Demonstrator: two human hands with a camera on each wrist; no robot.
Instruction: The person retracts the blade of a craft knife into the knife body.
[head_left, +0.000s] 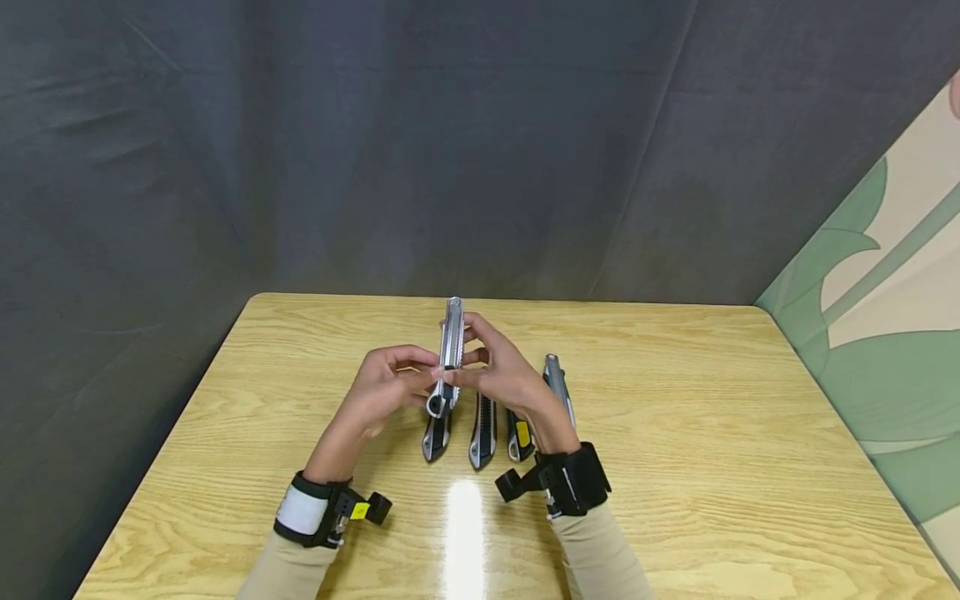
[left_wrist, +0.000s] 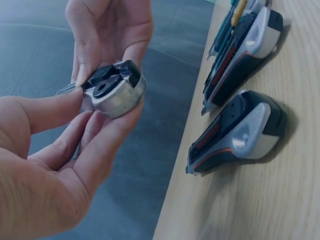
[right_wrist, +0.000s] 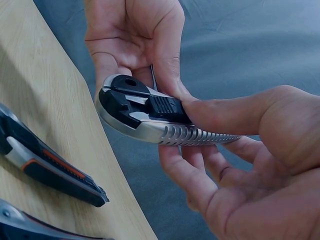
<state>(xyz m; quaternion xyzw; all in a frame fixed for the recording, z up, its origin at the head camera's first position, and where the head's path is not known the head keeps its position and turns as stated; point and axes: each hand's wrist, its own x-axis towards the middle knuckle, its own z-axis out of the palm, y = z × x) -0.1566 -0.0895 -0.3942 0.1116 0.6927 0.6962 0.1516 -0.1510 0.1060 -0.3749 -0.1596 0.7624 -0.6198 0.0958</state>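
Note:
Above the table, both hands hold a silver utility knife point(head_left: 452, 342) with a black slider and a ridged metal edge. My left hand point(head_left: 380, 385) pinches its lower part from the left, thumb on top by the slider. From the right, my right hand point(head_left: 510, 371) grips the body, thumb against the black slider point(right_wrist: 167, 107) and fingers underneath. No bare blade can be made out. Below lie more utility knives: a black-and-grey one point(head_left: 437, 439) under the held knife, another black-and-grey one point(head_left: 483, 433) beside it, and one with a yellow patch point(head_left: 521, 435).
Further right on the wooden table point(head_left: 712, 442) lies a grey utility knife point(head_left: 557, 383), partly behind the right wrist. A dark curtain point(head_left: 480, 150) hangs along the back edge. At the right is a panel with green leaf shapes point(head_left: 885, 367). Both wrists wear strapped cameras.

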